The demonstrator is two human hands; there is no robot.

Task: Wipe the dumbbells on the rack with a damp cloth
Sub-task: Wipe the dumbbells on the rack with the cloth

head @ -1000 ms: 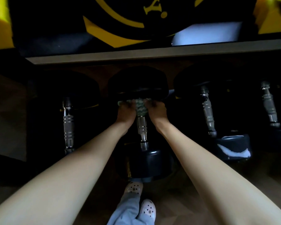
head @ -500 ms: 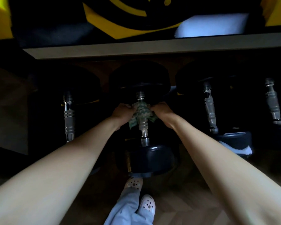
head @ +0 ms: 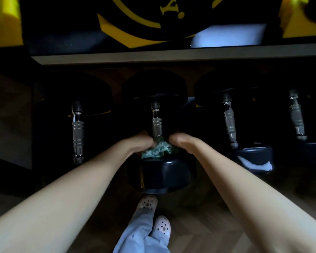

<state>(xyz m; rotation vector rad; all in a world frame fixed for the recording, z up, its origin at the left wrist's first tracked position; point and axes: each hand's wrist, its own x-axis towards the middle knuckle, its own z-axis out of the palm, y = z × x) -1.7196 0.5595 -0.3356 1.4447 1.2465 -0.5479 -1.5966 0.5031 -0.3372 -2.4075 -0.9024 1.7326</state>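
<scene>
Two grips, left grip [head: 143,143] and right grip [head: 180,141], are clamped on the green cloth [head: 155,151] bunched round the near end of the handle [head: 156,125] of the middle dumbbell [head: 161,177], whose long axis runs straight away from the person, its bare far stretch equally near both.

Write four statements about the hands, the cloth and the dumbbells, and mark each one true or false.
1. The left hand and the right hand both hold the green cloth. True.
2. Neither hand touches the leftmost dumbbell. True.
3. The cloth sits at the far end of a dumbbell handle. False: it sits at the near end of the handle, right by the near head.
4. The person is barefoot. False: the feet are in pale perforated clogs.
</scene>
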